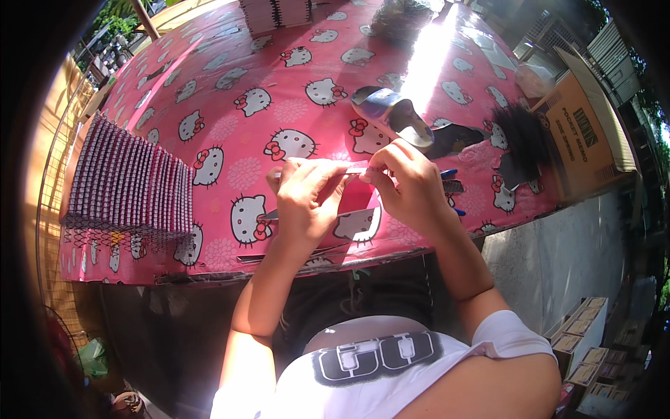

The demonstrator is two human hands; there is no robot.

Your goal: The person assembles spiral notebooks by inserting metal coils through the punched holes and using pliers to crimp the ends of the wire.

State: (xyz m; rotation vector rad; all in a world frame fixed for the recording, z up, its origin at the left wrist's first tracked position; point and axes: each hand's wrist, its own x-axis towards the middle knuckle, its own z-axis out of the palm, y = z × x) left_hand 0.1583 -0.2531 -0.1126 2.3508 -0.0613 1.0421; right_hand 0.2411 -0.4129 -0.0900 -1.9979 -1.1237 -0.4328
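Note:
Both hands meet above a pink cloth-covered table (244, 171) with white cat-face prints. My left hand (307, 195) is closed, its fingertips pinching one end of a narrow whitish strip (356, 171). My right hand (407, 183) pinches the other end between thumb and fingers. Exactly what the strip is, I cannot make out; the fingers cover much of it. Beneath the hands lies a thin grey blade-like piece (356, 214), partly hidden by my left wrist. Just right of my right hand is a blue-handled tool (449, 174), partly covered.
Rows of spiral-bound pads (132, 178) are stacked at the left, with more spiral-bound pads (276, 14) at the far edge. A shiny bottle-like object (394, 115) lies beyond my right hand. Black bristly strands (518, 136) lie beside an open cardboard box (583, 126) on the right.

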